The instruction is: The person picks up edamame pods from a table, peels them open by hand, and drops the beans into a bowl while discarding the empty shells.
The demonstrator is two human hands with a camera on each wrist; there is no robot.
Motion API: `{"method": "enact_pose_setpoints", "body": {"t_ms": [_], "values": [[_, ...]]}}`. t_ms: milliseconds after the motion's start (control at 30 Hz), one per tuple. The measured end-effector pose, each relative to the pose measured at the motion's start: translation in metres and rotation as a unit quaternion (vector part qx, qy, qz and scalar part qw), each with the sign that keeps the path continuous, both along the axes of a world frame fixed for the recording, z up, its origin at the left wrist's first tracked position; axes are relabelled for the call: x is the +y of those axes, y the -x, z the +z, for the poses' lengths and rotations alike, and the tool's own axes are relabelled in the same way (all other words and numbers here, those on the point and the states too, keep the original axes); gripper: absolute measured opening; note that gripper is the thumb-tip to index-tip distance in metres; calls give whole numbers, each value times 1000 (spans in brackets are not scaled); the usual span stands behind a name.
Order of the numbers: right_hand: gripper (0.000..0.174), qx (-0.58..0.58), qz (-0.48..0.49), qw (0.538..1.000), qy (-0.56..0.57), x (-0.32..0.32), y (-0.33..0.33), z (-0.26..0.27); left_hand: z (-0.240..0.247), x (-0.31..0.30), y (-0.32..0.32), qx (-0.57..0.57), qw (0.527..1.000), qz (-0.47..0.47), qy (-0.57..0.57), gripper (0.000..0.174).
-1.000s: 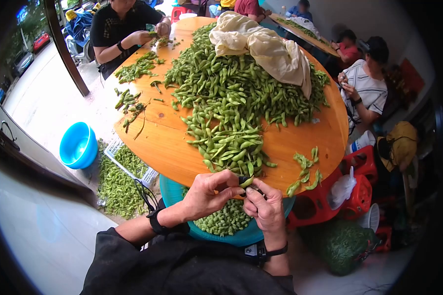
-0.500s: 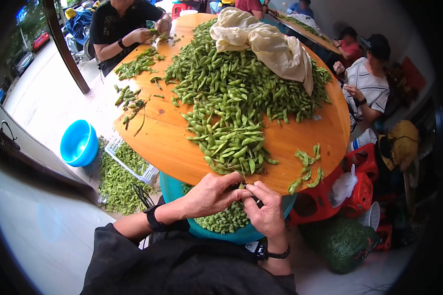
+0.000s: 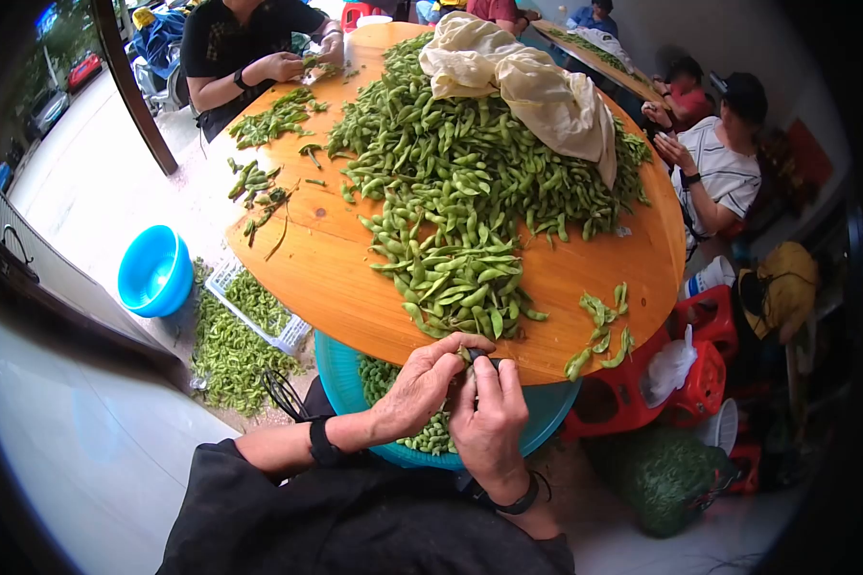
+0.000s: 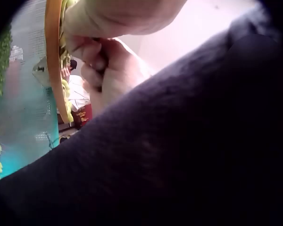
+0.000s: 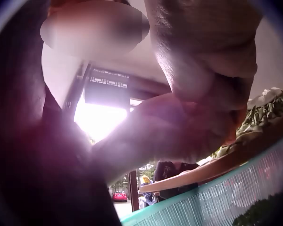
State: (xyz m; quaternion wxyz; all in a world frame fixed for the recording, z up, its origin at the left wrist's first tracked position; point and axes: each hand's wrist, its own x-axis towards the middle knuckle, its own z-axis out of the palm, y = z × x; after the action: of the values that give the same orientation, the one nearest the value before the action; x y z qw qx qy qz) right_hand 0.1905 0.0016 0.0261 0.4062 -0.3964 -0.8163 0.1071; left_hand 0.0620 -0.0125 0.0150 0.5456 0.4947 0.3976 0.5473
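Broadly, by size:

- Round orange-brown wooden table (image 3: 594, 268) — carries the pods and cloth listed below. Other people sit at its far rim.
- Heap of green soybean pods (image 3: 470, 172) — spreads from the far side into a tongue that stops just short of the near edge. Risk, as judged: the tongue lies close to the working hands, so a brushing wrist could drag loose pods over the rim.
- Crumpled cream cloth (image 3: 527, 86) — lies on top of the heap, on the far side.
- Teal plastic mesh basket (image 3: 547, 407) — sits under the near edge, partly filled with pods, directly below the hands. Risk: the table covers part of it, so anything let go too far towards the person could miss it and land on the lap or floor.
- Blue plastic basin (image 3: 153, 273) — stands on the floor to the left, well apart.
- Left hand (image 3: 420, 383) — fingers curled, tips pinching one end of a pod.
- Right hand (image 3: 489, 422) — closed on the same pod from the other side. A small dark thing at the thumb is too small to identify.
- Single green pod (image 3: 471, 356) — held between both hands at the near table edge, above the basket. Risk: it is small and smooth, so an uneven squeeze could shoot it out sideways. The wrist views are too blurred to show the grip.
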Motion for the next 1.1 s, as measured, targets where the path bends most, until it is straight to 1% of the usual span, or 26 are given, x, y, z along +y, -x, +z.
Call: {"method": "enact_pose_setpoints", "body": {"t_ms": [33,67,100,167,200,267,400,433,467,500,533,567,600,633,667,700,733,767,800,833,867,900,967,1000,1067,1100], "values": [[20,-4,-9,1000,-12,-2,3,-2,-3,0,-3,81,988,60,-114,13],[20,-4,-8,1000,-12,-1,3,-4,-2,-2,-7,75,990,80,-92,14],[20,-5,-9,999,-35,0,2,-6,-7,-2,-9,74,990,81,-92,14],[20,-6,-9,998,-59,2,0,-6,-23,0,-11,160,957,122,-210,23],[20,-17,-13,997,-70,2,-1,-6,-25,-1,-11,159,957,123,-210,23],[20,-29,-16,996,-81,4,-4,-6,-27,-2,-9,205,947,126,-212,26],[18,-20,-5,996,-85,5,-9,-6,-19,-2,-7,172,962,91,-193,26],[18,-17,-3,996,-84,5,-9,-5,-13,-3,-9,85,988,73,-103,25],[18,-16,-6,996,-83,4,-9,-5,-10,-3,-11,-2,999,54,-11,24],[18,-26,-5,996,-88,4,-9,-6,-8,-2,-13,-1,999,50,-11,24],[17,-35,-3,995,-93,3,-9,-6,-7,-1,-14,-93,992,45,77,23],[17,-33,-6,995,-93,4,-8,-7,-5,-1,-14,-183,968,40,166,21],[17,-30,-7,995,-92,4,-8,-7,-9,-1,-12,-181,969,38,166,21],[16,-27,-7,995,-91,5,-8,-7,-17,-1,-10,0,998,64,3,20],[16,-27,-10,995,-91,6,-8,-6,-21,0,-9,180,967,85,-160,20],[15,2,-6,998,-67,7,-9,-5,-16,1,-11,180,967,81,-161,20],[14,31,-2,999,-45,8,-11,-3,-9,1,-14,7,999,49,5,12],[14,31,-5,998,-45,10,-15,-1,-4,2,-15,-165,971,13,171,5],[14,54,14,998,26,13,-22,1,-3,2,-14,-163,971,9,172,5],[15,78,33,992,98,15,-30,3,-2,1,-11,-210,957,-27,199,4],[13,134,51,963,230,18,-38,3,-2,-1,-7,-256,938,-63,226,13],[13,222,67,906,353,17,-42,5,-1,0,-4,-255,937,-65,228,13],[15,321,99,837,431,17,-43,9,0,2,3,-158,955,-110,223,27],[15,321,100,837,432,19,-46,10,-1,4,6,-164,948,-129,239,23],[15,355,131,764,523,23,-53,10,-1,5,8,-171,946,-135,239,23],[15,354,132,764,523,24,-52,9,-2,6,8,-178,944,-143,239,23]]}}
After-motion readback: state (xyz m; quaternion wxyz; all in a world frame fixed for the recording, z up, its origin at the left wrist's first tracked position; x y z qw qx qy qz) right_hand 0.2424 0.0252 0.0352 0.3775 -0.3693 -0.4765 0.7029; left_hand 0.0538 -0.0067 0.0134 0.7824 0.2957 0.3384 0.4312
